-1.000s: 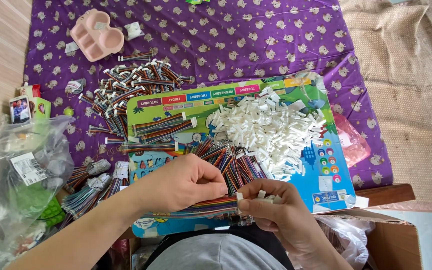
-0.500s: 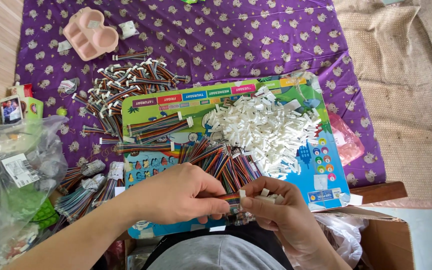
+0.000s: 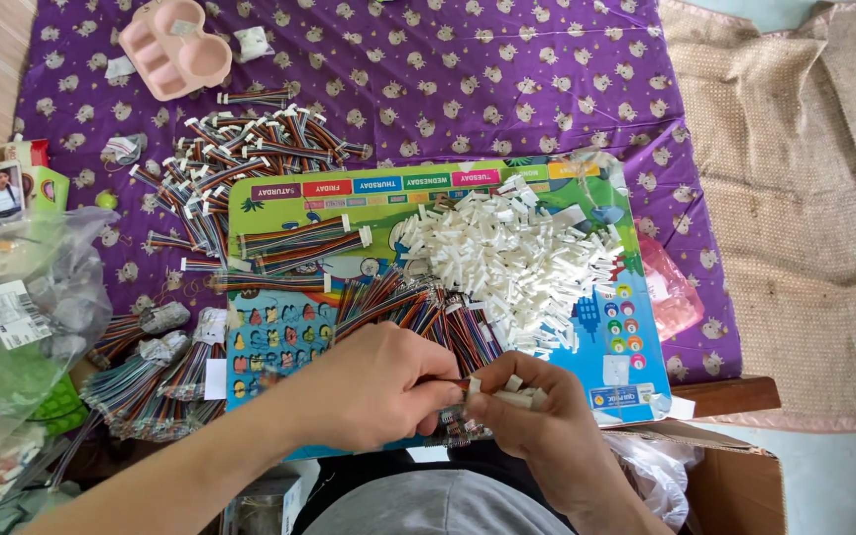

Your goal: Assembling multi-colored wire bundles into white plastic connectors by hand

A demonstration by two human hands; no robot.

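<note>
- The cloth [image 3: 507, 89] under everything is soft purple fabric, printed all over and slightly rumpled; anything small that I drop onto it could vanish among the pattern.
- The board [image 3: 606, 357] on top of it is stiff glossy card, flat and slick, so loose bits slide on it easily if my wrist nudges them.
- The connector pile [image 3: 512, 263] is a heap of small white hard-plastic housings, blocky and light; it sits just beyond my hands, and a careless sweep of my forearm would scatter it over the board edge.
- The loose wires [image 3: 408, 307] are thin, flexible ribbon leads in many colours, fanned out just behind my knuckles; they tangle readily, and pulling one could drag others along.
- My left hand [image 3: 369, 386] is closed, thumb and fingertips pinched on the end of a wire strip [image 3: 453, 384] at the board's near edge, in front of my body.
- My right hand [image 3: 537, 421] is curled shut around several spare connectors [image 3: 517, 391], its fingertips meeting the left's at the strip end.
- I think a connector is being pressed on there, but my fingers hide the joint; skewed pressure could bend the tiny pins or seat it crooked, and squeezing could spill the spares.
</note>
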